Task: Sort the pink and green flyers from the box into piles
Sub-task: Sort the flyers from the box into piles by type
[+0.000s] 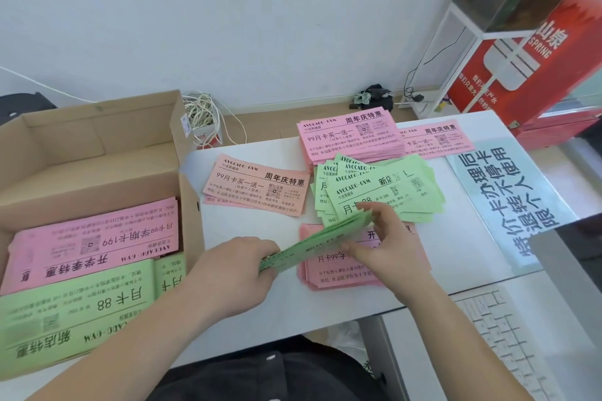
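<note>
Green flyers point(71, 312) fill the near end of the open box point(97, 146) at lower left, with pink flyers point(94, 244) just behind them. Left hand point(234, 265), lower centre, grips the lower-left end of a green bundle point(312, 246), fingers curled round it. Right hand point(387, 247) pinches the upper-right end. Bundle is tilted, seen edge-on, over the near pink pile point(338, 277) on the white table point(325, 309). Green pile point(384, 185), loosely fanned, lies just above the hands and touches the near pink pile. Mid pink pile point(257, 185) sits left of it, apart. Far pink pile point(348, 137) lies above, its edge under the green pile, with 1 more pink stack point(436, 140) just right. Sign point(508, 198) at right, keyboard point(508, 335) lower right.
</note>
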A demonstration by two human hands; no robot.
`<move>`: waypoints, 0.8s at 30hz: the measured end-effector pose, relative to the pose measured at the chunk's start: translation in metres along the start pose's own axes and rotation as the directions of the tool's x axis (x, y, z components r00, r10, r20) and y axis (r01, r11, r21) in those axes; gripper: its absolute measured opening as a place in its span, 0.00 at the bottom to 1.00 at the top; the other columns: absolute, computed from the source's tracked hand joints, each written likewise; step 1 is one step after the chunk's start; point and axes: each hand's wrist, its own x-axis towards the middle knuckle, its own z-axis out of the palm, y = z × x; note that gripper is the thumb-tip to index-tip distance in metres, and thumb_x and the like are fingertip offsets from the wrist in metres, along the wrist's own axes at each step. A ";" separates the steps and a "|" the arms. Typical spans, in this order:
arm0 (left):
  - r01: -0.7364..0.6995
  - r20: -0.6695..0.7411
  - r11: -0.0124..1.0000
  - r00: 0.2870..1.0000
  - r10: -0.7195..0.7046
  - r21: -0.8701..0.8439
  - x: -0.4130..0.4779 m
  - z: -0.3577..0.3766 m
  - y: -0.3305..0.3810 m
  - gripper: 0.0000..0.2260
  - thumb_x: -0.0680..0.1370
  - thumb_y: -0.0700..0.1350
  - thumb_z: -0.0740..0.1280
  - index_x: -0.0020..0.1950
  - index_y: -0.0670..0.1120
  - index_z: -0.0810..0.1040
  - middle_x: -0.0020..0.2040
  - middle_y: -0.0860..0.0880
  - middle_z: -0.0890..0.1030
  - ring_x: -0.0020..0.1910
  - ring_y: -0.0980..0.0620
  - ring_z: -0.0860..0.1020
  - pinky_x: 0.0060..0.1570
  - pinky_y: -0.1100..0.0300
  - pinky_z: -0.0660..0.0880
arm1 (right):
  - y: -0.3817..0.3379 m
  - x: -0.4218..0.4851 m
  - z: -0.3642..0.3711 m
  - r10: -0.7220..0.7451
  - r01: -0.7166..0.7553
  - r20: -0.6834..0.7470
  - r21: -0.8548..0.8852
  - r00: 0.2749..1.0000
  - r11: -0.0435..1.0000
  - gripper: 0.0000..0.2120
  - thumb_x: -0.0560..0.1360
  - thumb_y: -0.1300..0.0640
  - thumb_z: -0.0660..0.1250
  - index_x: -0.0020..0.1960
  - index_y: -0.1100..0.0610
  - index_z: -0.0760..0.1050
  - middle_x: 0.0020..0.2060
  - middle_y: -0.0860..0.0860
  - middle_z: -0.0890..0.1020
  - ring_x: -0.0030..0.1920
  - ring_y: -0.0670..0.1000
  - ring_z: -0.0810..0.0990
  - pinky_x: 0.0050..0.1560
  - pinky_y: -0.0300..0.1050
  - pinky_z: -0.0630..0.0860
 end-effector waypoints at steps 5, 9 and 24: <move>0.039 -0.027 0.999 0.999 -0.038 0.029 0.001 0.004 0.006 0.11 0.82 0.57 0.61 0.62 0.56 0.74 0.55 0.56 0.78 0.57 0.51 0.77 0.50 0.54 0.77 | 0.001 -0.003 0.023 -0.049 0.056 -0.094 0.071 0.994 0.996 0.25 0.73 0.67 0.75 0.60 0.43 0.74 0.50 0.39 0.84 0.56 0.39 0.82 0.55 0.40 0.81; 0.073 -0.018 0.997 0.997 -0.073 -0.019 0.004 0.006 0.016 0.12 0.83 0.57 0.61 0.63 0.55 0.71 0.55 0.53 0.79 0.55 0.48 0.78 0.44 0.54 0.73 | -0.003 -0.009 0.044 0.006 0.016 -0.126 0.173 0.992 0.985 0.24 0.77 0.59 0.76 0.67 0.44 0.72 0.57 0.41 0.82 0.58 0.34 0.79 0.53 0.32 0.78; 0.214 -0.145 0.897 0.946 -0.289 -0.387 -0.036 -0.060 -0.013 0.03 0.85 0.48 0.62 0.56 0.51 0.74 0.40 0.50 0.78 0.30 0.53 0.75 0.27 0.60 0.70 | -0.004 -0.013 0.068 -0.514 0.467 0.070 -0.534 0.855 0.704 0.19 0.74 0.61 0.70 0.64 0.54 0.79 0.61 0.48 0.77 0.65 0.51 0.74 0.66 0.46 0.70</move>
